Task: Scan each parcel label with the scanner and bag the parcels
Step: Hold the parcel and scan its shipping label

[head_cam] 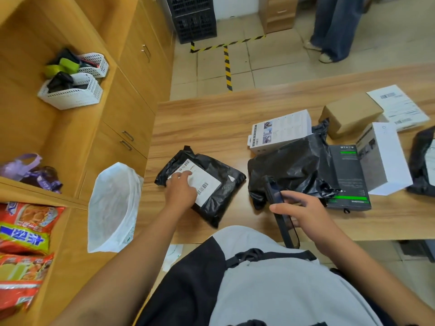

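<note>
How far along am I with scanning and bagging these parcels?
Done: nothing clearly; whether the white woven sack beside the table holds parcels cannot be seen. In hand: the left grip presses the white label on the flat black plastic parcel; the right grip holds the dark handheld scanner. Left: the brown cardboard box, white boxes, the dark green-striped box and another black parcel lie unbagged on the table.

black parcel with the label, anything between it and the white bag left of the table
Nothing visible. Only bare table lies between the black parcel and the white bag, which sits beside the table's left edge. The left hand rests on its label.
</note>
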Demonstrator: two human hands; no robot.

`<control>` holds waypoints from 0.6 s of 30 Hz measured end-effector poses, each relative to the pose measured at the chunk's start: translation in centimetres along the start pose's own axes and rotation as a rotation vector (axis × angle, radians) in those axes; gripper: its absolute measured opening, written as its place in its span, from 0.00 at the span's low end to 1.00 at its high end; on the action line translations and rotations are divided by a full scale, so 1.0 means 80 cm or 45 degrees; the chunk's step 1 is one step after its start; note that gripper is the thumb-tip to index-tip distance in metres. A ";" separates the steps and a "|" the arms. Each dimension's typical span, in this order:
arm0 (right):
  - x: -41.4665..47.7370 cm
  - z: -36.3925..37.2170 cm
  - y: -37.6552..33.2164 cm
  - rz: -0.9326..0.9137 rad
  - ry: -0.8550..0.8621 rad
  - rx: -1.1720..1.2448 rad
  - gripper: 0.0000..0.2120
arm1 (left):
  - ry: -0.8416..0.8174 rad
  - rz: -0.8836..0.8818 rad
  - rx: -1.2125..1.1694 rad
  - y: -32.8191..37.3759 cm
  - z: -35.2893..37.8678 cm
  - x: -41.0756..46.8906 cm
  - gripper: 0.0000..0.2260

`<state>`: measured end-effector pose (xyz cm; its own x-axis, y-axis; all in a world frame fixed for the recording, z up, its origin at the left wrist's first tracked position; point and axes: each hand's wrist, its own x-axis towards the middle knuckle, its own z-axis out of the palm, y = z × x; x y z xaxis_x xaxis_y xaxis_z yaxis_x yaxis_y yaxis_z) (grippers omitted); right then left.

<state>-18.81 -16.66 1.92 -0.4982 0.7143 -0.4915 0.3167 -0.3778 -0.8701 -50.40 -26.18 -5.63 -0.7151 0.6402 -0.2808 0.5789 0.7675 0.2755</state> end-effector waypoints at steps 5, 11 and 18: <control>0.002 0.004 -0.003 0.022 0.017 -0.048 0.11 | -0.170 -0.036 0.039 0.001 0.028 -0.020 0.38; -0.001 0.007 -0.001 0.035 0.016 -0.084 0.10 | -0.336 0.194 -0.035 -0.008 0.026 -0.008 0.41; 0.016 0.005 -0.022 0.049 -0.131 -0.667 0.45 | -0.407 0.350 -0.003 -0.008 0.022 0.001 0.43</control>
<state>-20.31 -15.33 2.82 -0.5467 0.6341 -0.5468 0.6835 -0.0392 -0.7289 -50.15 -26.54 -7.43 -0.3761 0.8000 -0.4675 0.7300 0.5666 0.3822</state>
